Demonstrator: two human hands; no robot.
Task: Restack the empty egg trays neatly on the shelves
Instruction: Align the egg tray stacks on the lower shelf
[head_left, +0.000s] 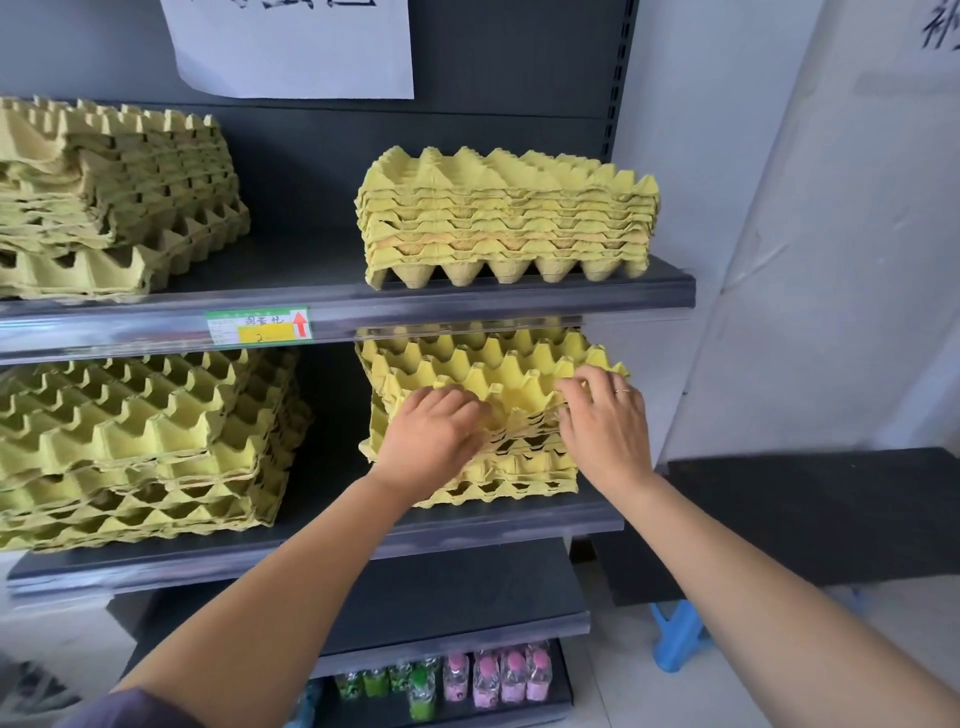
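While both bare forearms are reaching up past the pink and green bottles (493, 675) on the bottom shelf and the blue stool (675, 639) on the floor at the right, the left hand (431, 436) is curling its fingers over the front edge of the top trays (488, 364) of the lower right stack (519, 483). The right hand (605, 431), wearing a ring, is gripping the same trays near their front right corner, fingers bent over the rim.

Those top trays are sitting skewed and tilted, their right corner jutting out past the trays below, whose front edges are lying ragged and out of line. This stack is standing at the right end of the middle shelf (363, 551), close to its front lip. A strip of bare shelf is separating it from the lower left stack (140, 441), which is fanning out unevenly.

Just above the top trays, the front rail of the upper shelf (519, 306) is overhanging, leaving little room overhead; a green price label (260, 325) is sitting in that rail. On that shelf the upper right stack (509, 218) is nesting squarely with its edges aligned, while the upper left stack (104, 197) is slumping crookedly, a wide bare gap lying between them. Farther back, a paper sheet (291, 47) is hanging on the dark back panel.
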